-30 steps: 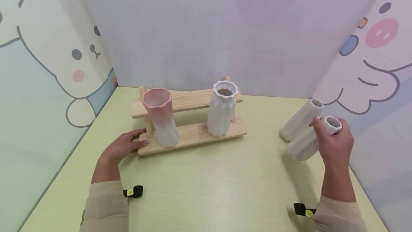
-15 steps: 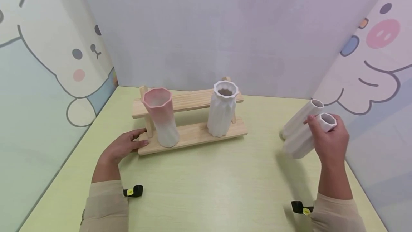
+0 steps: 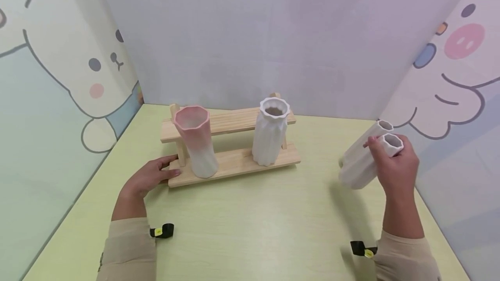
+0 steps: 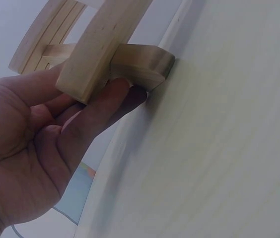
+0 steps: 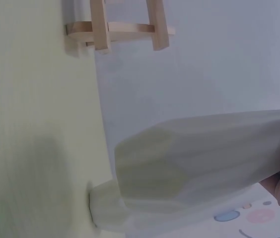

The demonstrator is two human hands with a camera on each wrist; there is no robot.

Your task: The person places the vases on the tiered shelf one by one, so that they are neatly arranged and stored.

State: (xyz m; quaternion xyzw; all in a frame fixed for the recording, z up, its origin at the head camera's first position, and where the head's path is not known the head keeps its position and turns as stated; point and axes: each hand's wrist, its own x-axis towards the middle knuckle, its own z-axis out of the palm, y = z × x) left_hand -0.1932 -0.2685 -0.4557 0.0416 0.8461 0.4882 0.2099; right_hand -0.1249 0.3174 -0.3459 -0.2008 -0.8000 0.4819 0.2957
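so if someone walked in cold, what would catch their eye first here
Probably the pink-topped vase, the strongest colour on the table, at the left end of the wooden rack. Next, the white vase that the right hand holds tilted above the table on the right. Then the big cartoon animal on the left wall.

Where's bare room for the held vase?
Bare: table in front of the rack; lower shelf between pink vase and white vase. Crowded: rack's left end, by left hand; right, where held vase overlaps back vase in view.
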